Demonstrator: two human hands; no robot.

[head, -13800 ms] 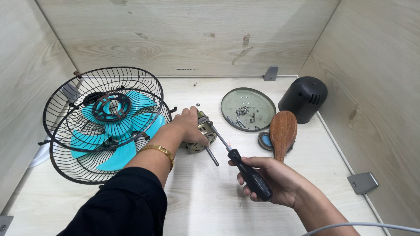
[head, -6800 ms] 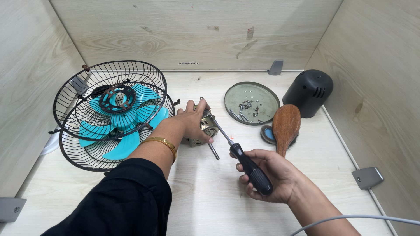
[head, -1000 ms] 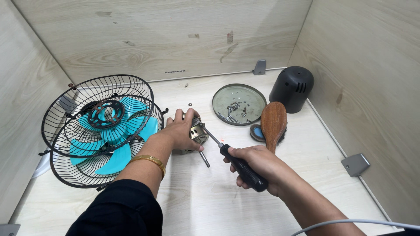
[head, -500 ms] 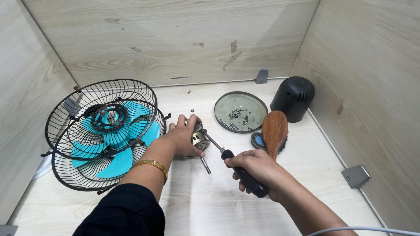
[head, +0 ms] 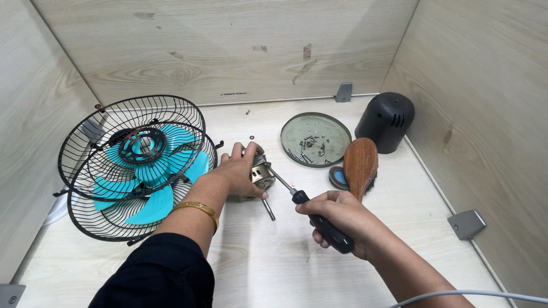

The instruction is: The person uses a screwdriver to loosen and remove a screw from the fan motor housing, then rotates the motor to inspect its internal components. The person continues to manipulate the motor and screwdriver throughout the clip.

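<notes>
Left hand point(head: 237, 174) clamped over fan motor point(head: 260, 175); right hand point(head: 337, 219) fisted on screwdriver point(head: 311, 208), tip at motor; caged fan point(head: 137, 165) near tabletop's left edge; brush point(head: 360, 162) and screw dish point(head: 315, 138) beside.

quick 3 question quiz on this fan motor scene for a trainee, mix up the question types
1. True or false: the right hand holds the black-handled screwdriver.
2. What does the left hand grip?
A. the brown wooden brush
B. the small metal fan motor
C. the black domed plastic cover
3. Fill in: the loose screws lie in the round grey metal ____.

Key:
1. True
2. B
3. Dish
</notes>
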